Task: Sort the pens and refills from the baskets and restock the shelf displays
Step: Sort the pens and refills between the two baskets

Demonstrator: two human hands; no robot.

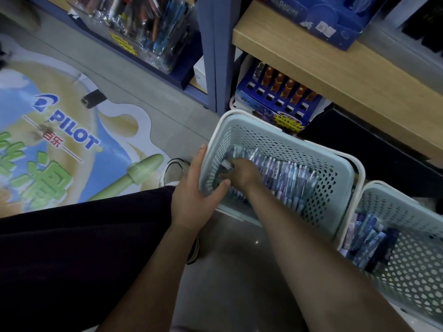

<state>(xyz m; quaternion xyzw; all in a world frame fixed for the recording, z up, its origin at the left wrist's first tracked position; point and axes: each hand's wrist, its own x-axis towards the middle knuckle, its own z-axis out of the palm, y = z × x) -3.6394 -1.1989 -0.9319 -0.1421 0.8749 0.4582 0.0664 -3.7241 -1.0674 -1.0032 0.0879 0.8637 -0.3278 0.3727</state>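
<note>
Right hand [239, 172] of mine pinches pens [285, 173] inside the basket [275, 130] my left hand [194, 188] grips by its wall; a loose pinch could scatter them.

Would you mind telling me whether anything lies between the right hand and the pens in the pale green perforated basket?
Nothing visible does: the right hand is already inside the pale green perforated plastic basket, its fingers down among the pens.

A floor sticker [72, 130] at left of the frame reads "PILOT". Red characters "百乐" sit beneath. Other labels are unreadable.
</note>
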